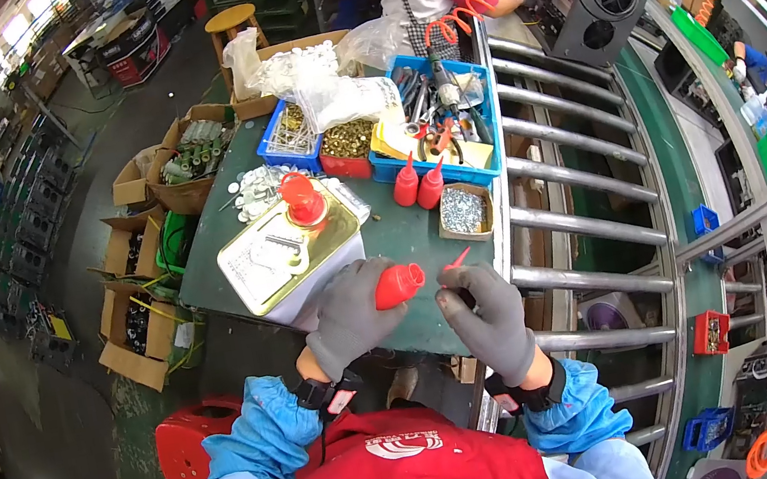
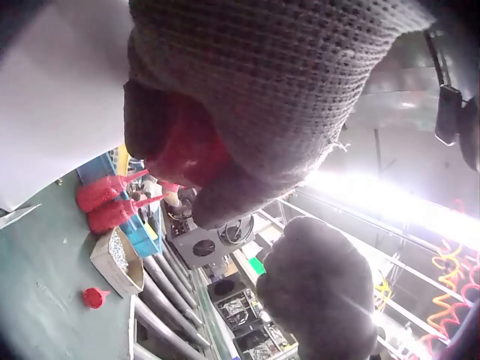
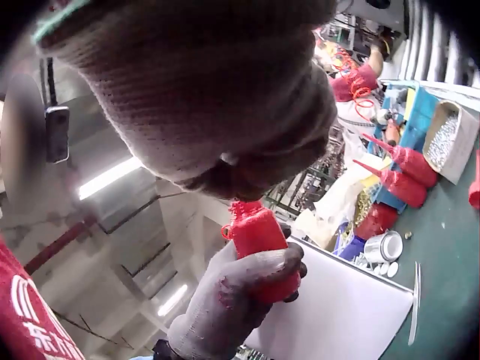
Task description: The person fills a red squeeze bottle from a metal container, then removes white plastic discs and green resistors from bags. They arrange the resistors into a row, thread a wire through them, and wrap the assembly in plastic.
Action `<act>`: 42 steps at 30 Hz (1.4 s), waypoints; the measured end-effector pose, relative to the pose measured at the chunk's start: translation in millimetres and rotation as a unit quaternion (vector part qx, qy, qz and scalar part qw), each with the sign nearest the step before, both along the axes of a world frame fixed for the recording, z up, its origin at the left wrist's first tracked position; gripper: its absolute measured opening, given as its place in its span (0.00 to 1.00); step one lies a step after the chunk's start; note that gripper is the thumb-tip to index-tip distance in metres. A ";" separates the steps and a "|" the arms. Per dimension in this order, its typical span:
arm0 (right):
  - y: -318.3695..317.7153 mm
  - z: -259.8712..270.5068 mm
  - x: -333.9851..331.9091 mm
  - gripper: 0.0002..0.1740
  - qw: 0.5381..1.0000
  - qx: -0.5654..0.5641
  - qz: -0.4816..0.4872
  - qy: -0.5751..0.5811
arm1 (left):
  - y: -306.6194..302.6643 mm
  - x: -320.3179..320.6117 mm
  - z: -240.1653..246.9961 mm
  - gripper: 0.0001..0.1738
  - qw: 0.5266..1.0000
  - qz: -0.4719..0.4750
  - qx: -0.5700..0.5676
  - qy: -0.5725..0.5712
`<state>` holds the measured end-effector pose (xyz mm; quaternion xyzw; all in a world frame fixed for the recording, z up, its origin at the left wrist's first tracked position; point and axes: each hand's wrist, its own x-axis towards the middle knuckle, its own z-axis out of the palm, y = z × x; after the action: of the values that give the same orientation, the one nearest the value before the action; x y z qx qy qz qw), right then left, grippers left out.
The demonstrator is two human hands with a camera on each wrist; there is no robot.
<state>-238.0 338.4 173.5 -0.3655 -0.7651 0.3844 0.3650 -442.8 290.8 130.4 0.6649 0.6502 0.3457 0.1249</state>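
Note:
My gloved left hand grips a red squeeze bottle with its uncapped mouth tilted toward the other hand. In the right wrist view the bottle stands below my right hand, the fingers wrapped round its body. My gloved right hand hovers just right of the mouth, fingers bent, thumb and forefinger close together; I cannot tell whether anything small is between them. A red nozzle cap lies on the green table beside a carton of small screws. Two red bottles with pointed nozzles stand behind the carton.
A rectangular metal tin with a red plastic piece on top stands left of my hands. Behind are a blue tool bin and a red bin of brass parts. A roller conveyor runs along the right. Another person works beyond.

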 end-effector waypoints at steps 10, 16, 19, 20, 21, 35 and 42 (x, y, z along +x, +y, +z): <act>17.0 4.7 2.4 0.11 0.993 0.034 0.107 -0.038 | -4.6 5.4 18.0 0.27 0.999 -0.044 -0.004 0.020; 18.2 -4.9 12.8 0.10 0.968 -0.189 0.145 0.073 | -3.8 4.4 25.1 0.27 0.993 -0.116 -0.005 -0.021; 6.6 -9.0 8.1 0.10 0.949 -0.272 0.067 0.146 | -2.3 10.8 30.3 0.26 0.987 -0.118 -0.076 -0.084; 3.4 -12.3 6.0 0.11 0.952 -0.256 0.048 0.163 | -5.3 16.3 33.9 0.26 0.982 -0.104 -0.119 -0.104; 1.2 -15.7 3.7 0.11 0.954 -0.239 0.029 0.179 | -7.2 20.5 37.1 0.26 0.975 -0.090 -0.161 -0.124; 18.4 -21.5 21.0 0.20 0.996 -0.080 -0.038 0.023 | -8.0 21.5 36.2 0.31 0.956 -0.047 -0.217 -0.192; 22.1 9.3 5.4 0.16 0.981 0.164 0.075 -0.072 | -9.4 28.9 31.9 0.24 0.993 0.006 -0.108 0.045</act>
<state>-232.6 360.5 182.9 -0.2685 -0.8673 0.2528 0.3343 -413.9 281.4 162.3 0.6584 0.6927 0.2442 0.1644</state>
